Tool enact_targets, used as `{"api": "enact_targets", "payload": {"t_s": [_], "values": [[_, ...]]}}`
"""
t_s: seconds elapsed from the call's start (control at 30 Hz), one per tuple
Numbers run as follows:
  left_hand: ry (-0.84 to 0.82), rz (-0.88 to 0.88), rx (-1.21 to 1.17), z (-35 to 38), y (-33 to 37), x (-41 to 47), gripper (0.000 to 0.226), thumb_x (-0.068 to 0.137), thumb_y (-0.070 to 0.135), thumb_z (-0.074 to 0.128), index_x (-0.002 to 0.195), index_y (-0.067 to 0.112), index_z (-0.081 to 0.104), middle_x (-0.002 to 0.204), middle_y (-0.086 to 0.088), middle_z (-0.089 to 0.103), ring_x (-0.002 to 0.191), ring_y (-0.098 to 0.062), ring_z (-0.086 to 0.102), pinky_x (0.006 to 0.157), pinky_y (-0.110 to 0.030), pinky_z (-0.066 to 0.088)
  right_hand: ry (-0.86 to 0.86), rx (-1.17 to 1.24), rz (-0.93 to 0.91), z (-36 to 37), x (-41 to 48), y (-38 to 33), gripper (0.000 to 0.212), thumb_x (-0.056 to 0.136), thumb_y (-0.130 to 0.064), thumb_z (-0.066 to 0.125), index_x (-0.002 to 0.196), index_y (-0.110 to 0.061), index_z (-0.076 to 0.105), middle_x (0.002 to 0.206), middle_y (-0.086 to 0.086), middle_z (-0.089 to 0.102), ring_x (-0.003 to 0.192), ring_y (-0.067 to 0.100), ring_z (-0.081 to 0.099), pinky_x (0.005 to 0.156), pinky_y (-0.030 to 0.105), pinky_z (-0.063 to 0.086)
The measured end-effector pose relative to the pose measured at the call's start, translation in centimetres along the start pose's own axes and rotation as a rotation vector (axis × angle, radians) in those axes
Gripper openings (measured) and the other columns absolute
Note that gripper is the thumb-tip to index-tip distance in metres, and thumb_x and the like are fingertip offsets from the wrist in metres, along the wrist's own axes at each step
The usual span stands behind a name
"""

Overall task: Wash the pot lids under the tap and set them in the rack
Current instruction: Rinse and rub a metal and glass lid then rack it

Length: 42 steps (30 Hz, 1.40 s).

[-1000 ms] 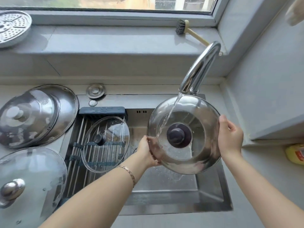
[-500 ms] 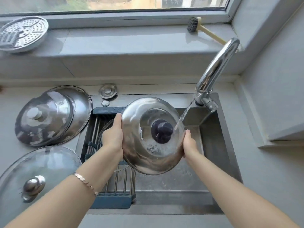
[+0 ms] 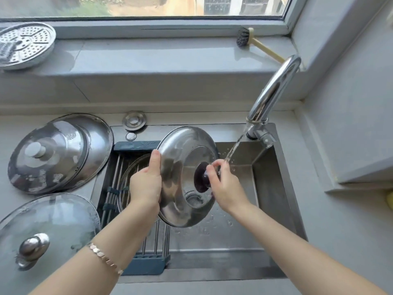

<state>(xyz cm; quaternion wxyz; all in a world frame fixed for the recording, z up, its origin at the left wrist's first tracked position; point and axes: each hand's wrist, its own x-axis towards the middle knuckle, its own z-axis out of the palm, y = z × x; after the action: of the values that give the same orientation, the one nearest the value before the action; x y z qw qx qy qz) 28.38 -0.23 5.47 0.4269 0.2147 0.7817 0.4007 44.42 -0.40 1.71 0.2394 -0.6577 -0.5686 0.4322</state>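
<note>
A steel pot lid point(image 3: 180, 177) with a dark knob point(image 3: 201, 177) is tilted over the sink, at the right edge of the blue-framed rack point(image 3: 136, 145). My left hand point(image 3: 146, 184) grips its left rim. My right hand point(image 3: 223, 184) pinches the knob. Water runs from the tap point(image 3: 274, 92) and falls just right of the lid, by my right fingers. A glass lid point(image 3: 133, 177) lies on the rack, mostly hidden behind my left hand and the steel lid.
Two stacked steel lids point(image 3: 59, 152) and a large glass lid point(image 3: 46, 231) lie on the counter at left. A sink plug point(image 3: 134, 120) sits behind the rack. A steamer plate point(image 3: 25, 44) and a brush point(image 3: 244, 38) rest on the window sill. The sink basin point(image 3: 265, 199) is wet.
The steel lid has moved left, out of the water stream, to the rack's edge. My right hand left the rim and took the knob.
</note>
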Motion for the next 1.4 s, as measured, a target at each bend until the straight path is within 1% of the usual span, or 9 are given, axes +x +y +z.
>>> {"api": "enact_targets", "payload": {"t_s": [0.33,0.57,0.7,0.8,0.97,1.03,1.1,1.2,1.4], "values": [[-0.022,0.044,0.046,1.5,0.9,-1.1,0.051,0.088,0.056,0.048,0.062,0.012,0.041,0.063,-0.004,0.038,0.062,-0.019,0.035,0.058,-0.032,0.028,0.092,-0.015,0.145,0.1,-0.2,-0.4,0.036,0.098,-0.034,0.026,0.087,-0.016,0.055,0.098,0.01,0.062,0.097,0.029,0.053,0.079,0.035,0.035],[-0.158,0.201,0.219,3.9,2.0,-3.0,0.058,0.091,0.049,0.047,0.051,0.018,0.019,0.051,0.001,0.02,0.049,-0.015,0.02,0.051,-0.031,0.015,-0.058,0.431,0.677,-1.3,2.3,2.8,0.039,0.1,-0.031,0.02,0.083,-0.006,0.044,0.061,0.014,0.047,0.021,0.011,0.032,0.031,0.009,0.024],[-0.306,0.228,0.332,7.2,2.3,-3.8,0.057,0.091,0.053,0.043,0.051,0.018,0.022,0.048,0.002,0.025,0.047,-0.018,0.025,0.052,-0.031,0.02,-0.072,0.1,0.571,-4.1,2.6,5.1,0.03,0.096,-0.023,0.031,0.093,-0.005,0.055,0.081,0.017,0.063,0.044,0.02,0.058,0.036,0.015,0.039],[-0.375,0.239,0.442,9.6,2.8,-4.7,0.058,0.092,0.055,0.04,0.049,0.017,0.028,0.047,0.001,0.034,0.048,-0.019,0.032,0.05,-0.03,0.025,0.061,-0.032,0.435,-6.6,3.0,7.1,0.017,0.087,-0.018,0.041,0.085,-0.015,0.058,0.08,0.006,0.063,0.074,0.027,0.066,0.068,0.032,0.055],[-0.442,0.327,0.483,10.8,3.2,-5.4,0.058,0.092,0.053,0.04,0.048,0.019,0.026,0.046,0.002,0.033,0.042,-0.018,0.03,0.052,-0.029,0.025,0.139,0.184,0.355,-9.1,4.5,8.0,0.046,0.094,-0.013,0.044,0.139,-0.003,0.036,0.138,0.013,0.045,0.127,0.027,0.045,0.107,0.045,0.038],[-0.437,0.359,0.472,10.2,2.9,-5.3,0.057,0.093,0.052,0.039,0.049,0.019,0.024,0.046,0.002,0.028,0.043,-0.02,0.026,0.053,-0.03,0.023,0.156,0.283,0.306,-9.3,5.5,7.4,0.04,0.094,-0.006,0.041,0.134,-0.002,0.042,0.128,0.011,0.049,0.122,0.021,0.046,0.106,0.039,0.037],[-0.425,0.363,0.429,9.5,2.3,-4.9,0.057,0.093,0.052,0.039,0.049,0.02,0.023,0.046,0.001,0.025,0.047,-0.022,0.026,0.056,-0.03,0.024,0.214,0.334,0.302,-9.1,6.6,6.8,0.018,0.09,0.002,0.039,0.093,-0.006,0.055,0.085,0.007,0.051,0.084,0.02,0.049,0.078,0.031,0.041],[-0.407,0.351,0.349,8.1,1.9,-4.4,0.057,0.092,0.052,0.042,0.048,0.021,0.023,0.043,0.003,0.022,0.046,-0.02,0.025,0.058,-0.031,0.025,0.279,0.308,0.321,-8.5,7.8,6.0,0.029,0.085,0.004,0.039,0.064,-0.017,0.04,0.061,0.001,0.036,0.06,0.016,0.035,0.059,0.028,0.029],[-0.38,0.33,0.308,6.2,1.5,-4.3,0.057,0.093,0.046,0.045,0.049,0.021,0.019,0.044,0.005,0.017,0.037,-0.012,0.015,0.051,-0.03,0.015,0.145,0.291,0.379,-7.5,7.6,3.8,0.042,0.09,-0.005,0.04,0.131,-0.015,0.041,0.114,0.007,0.049,0.095,0.025,0.051,0.09,0.036,0.047]]}}
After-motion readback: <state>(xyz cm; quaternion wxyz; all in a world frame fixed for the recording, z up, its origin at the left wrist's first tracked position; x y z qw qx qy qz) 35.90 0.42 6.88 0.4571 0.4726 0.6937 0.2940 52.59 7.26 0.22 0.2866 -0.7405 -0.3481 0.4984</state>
